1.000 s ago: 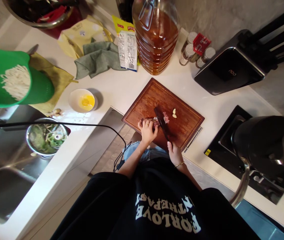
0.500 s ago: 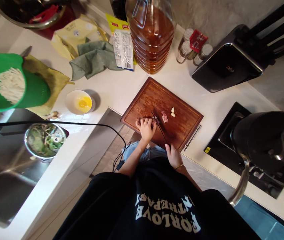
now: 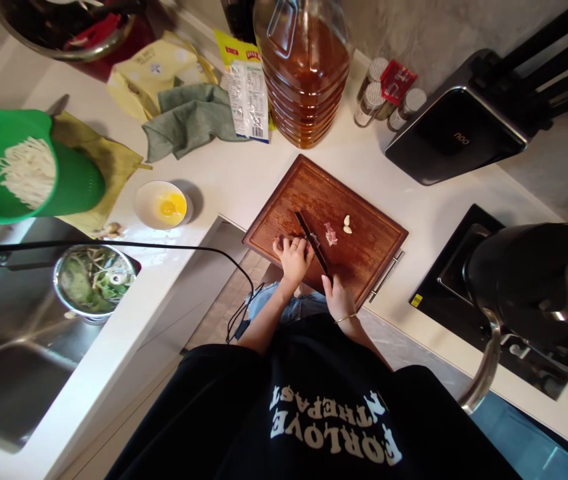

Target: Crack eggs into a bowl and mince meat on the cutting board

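A brown wooden cutting board (image 3: 359,200) lies on the white counter in front of me. My left hand (image 3: 294,257) presses curled fingers down on a piece of raw meat at the board's near edge; the meat is mostly hidden under them. My right hand (image 3: 335,297) grips the handle of a dark knife (image 3: 310,237), whose blade rests right beside the left fingers. A cut pink meat piece (image 3: 331,233) and two garlic cloves (image 3: 347,224) lie just right of the blade.
A big oil jug (image 3: 304,73), spice jars (image 3: 381,100) and a black appliance (image 3: 457,133) stand behind the board. A bowl with egg (image 3: 163,205), a green colander of noodles (image 3: 19,167) and a metal bowl of greens (image 3: 93,279) sit left. A black pot (image 3: 529,280) is on the right.
The knife has shifted left along the meat, closer to my left fingers, and my right hand moved up toward the board. A cut piece now lies apart on the right.
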Motion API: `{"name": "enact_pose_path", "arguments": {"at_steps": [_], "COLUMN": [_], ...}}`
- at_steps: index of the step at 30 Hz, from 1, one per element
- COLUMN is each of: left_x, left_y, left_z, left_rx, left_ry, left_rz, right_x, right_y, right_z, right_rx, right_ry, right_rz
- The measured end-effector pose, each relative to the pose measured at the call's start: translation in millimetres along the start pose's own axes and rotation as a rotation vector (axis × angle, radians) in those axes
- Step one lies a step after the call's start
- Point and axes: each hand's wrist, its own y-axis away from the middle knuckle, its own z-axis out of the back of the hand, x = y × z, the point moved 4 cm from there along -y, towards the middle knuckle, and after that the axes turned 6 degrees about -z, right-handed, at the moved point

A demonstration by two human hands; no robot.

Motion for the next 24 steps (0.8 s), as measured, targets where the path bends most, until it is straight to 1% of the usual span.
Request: {"name": "enact_pose_path", "arguments": {"at_steps": [4,7,9,14,16,18,20,24], "left_x": [3,3,3,1,0,-1,-1,0], "left_y": [-2,-2,-1,1,1,1,1,1], "left_z": [-0.6,-2.7,-3.9,-3.1,-1.6,-0.5,-0.3,-1.3], "left_rx": [-0.004,-0.003,-0.009,-0.027,-0.032,-0.029,-0.023,-0.018], "left_ry": [-0.003,0.005,0.014,0.003,-0.020,-0.030,-0.018,0.025], "left_rz": [0.018,0.007,-0.001,-0.015,-0.009,-0.003,0.002,0.006], "right_x": [-18,-26,-22,1,1,-9,-24,-48], "right_y": [22,27,19,-19,-26,-26,-22,-14], "right_z": [3,2,-1,-3,-2,-1,1,11], "right_rx": [0.016,0.027,0.034,0.020,0.018,0.028,0.033,-0.028], "right_ry": [0.063,0.071,0.050,-0.087,-0.172,-0.256,-0.303,-0.309], "right_rz": [0.001,-0.001,-0.005,0.014,0.034,0.037,0.020,-0.001]}}
